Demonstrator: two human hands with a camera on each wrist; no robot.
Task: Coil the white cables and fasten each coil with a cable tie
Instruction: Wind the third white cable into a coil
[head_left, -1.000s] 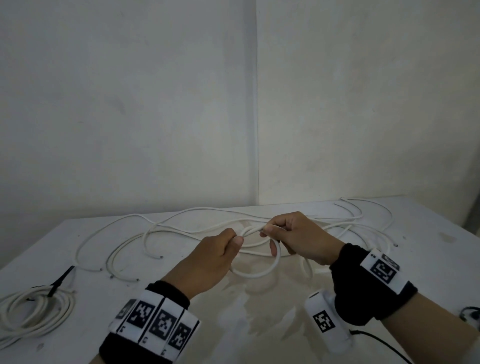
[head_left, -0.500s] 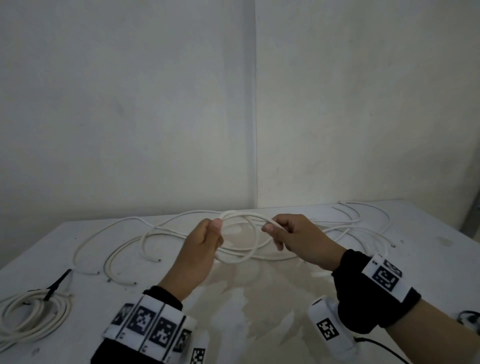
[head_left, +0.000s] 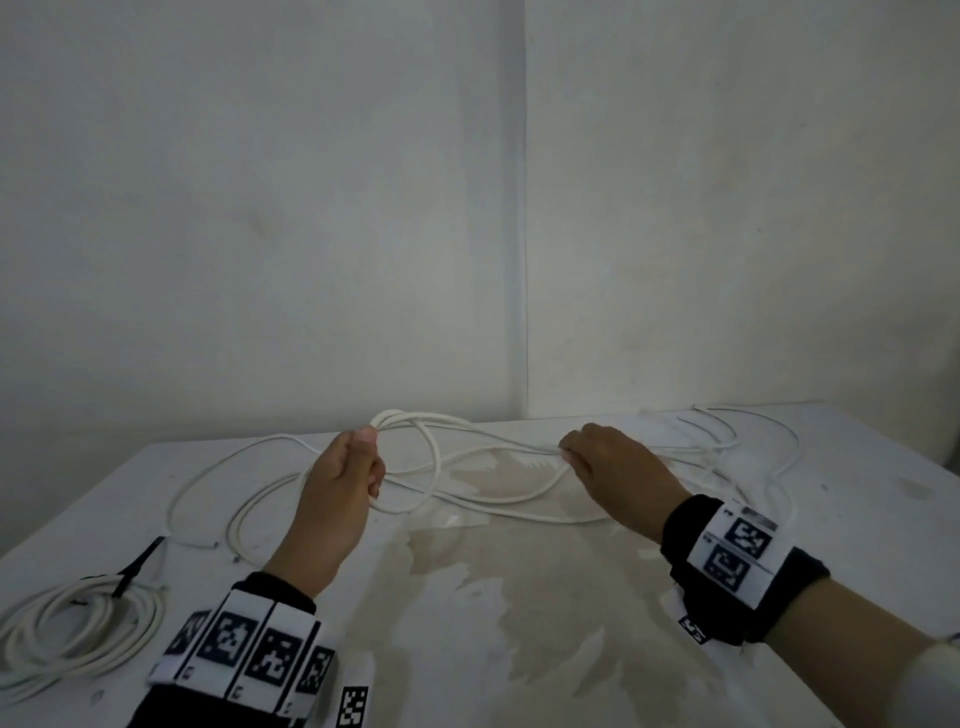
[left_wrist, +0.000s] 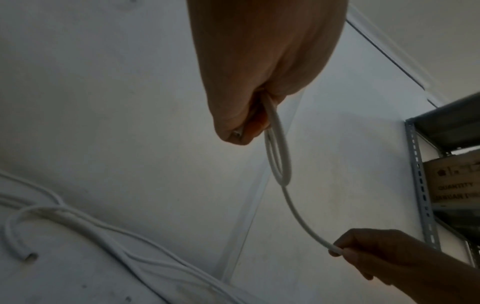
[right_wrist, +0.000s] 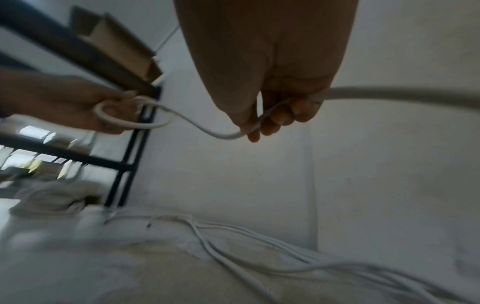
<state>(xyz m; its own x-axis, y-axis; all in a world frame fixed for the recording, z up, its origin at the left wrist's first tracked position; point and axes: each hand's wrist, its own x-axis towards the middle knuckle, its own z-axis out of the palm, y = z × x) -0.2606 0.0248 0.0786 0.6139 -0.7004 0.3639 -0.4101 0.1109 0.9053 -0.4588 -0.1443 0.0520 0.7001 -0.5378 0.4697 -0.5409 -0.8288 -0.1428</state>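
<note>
My left hand (head_left: 358, 457) is raised above the table and grips a small coil of white cable (head_left: 415, 457) with a couple of loops hanging from its fingers (left_wrist: 249, 127). The same cable runs right to my right hand (head_left: 582, 457), whose fingers (right_wrist: 275, 121) curl round it; the cable (right_wrist: 389, 94) trails on past that hand. Both hands are about two hand-widths apart. Several more loose white cables (head_left: 717, 441) lie spread over the far half of the white table (head_left: 519, 649). A finished coil (head_left: 78, 629) with a black cable tie (head_left: 137, 564) lies at the near left.
The table stands in a corner of two white walls (head_left: 522, 260). A stained patch (head_left: 519, 545) marks the tabletop in front of me. A metal shelf rack with cardboard boxes (left_wrist: 451, 185) stands off to the right. Another rack (right_wrist: 124, 156) shows on the left.
My hands have drawn apart, the left going left and up with the loops, the right sliding to the right along the cable. The loops now hang from the left hand alone.
</note>
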